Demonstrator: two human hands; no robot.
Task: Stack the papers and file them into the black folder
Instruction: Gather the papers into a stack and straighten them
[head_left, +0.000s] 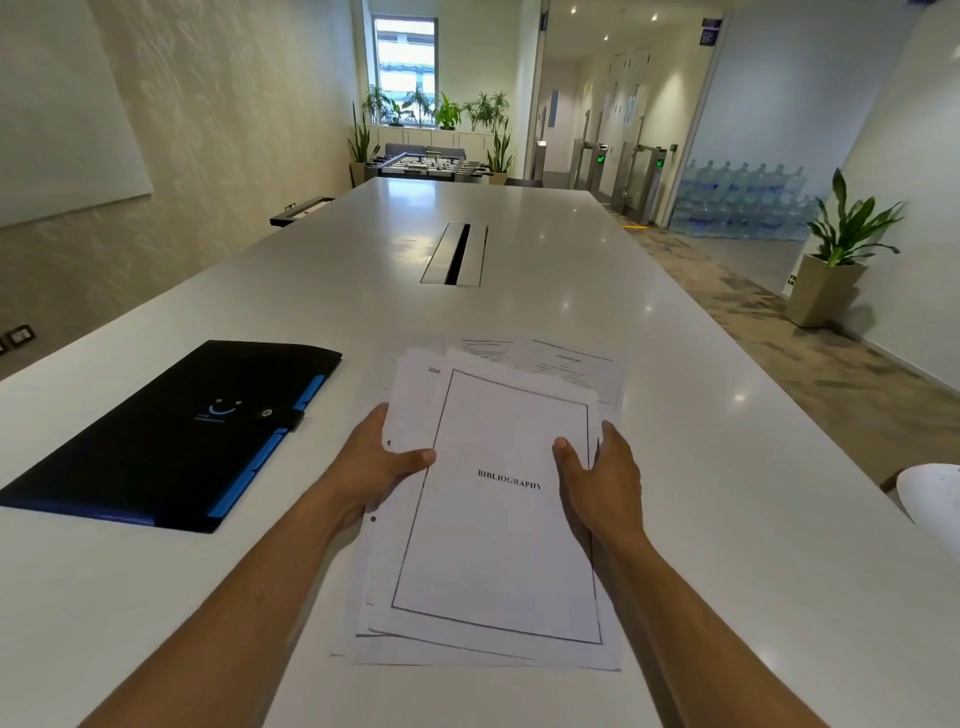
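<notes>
Stacking in hand: left hand (376, 462) and right hand (605, 478) each hold a pinching grip on the uneven papers (493, 519) above the surface (727, 519); squaring needed next, closed black folder (171, 441) lying left.

Bare counter (545, 249) stretches beyond the loose papers (498, 509) up to the recessed cable slot (457, 254) — nothing stands there. Between the papers and the closed black folder (171, 436) on the left runs an open strip of counter, wide enough for a hand. Right of the papers the surface is free to the counter's edge — only a white sheet (935, 499) pokes in at the corner.
</notes>
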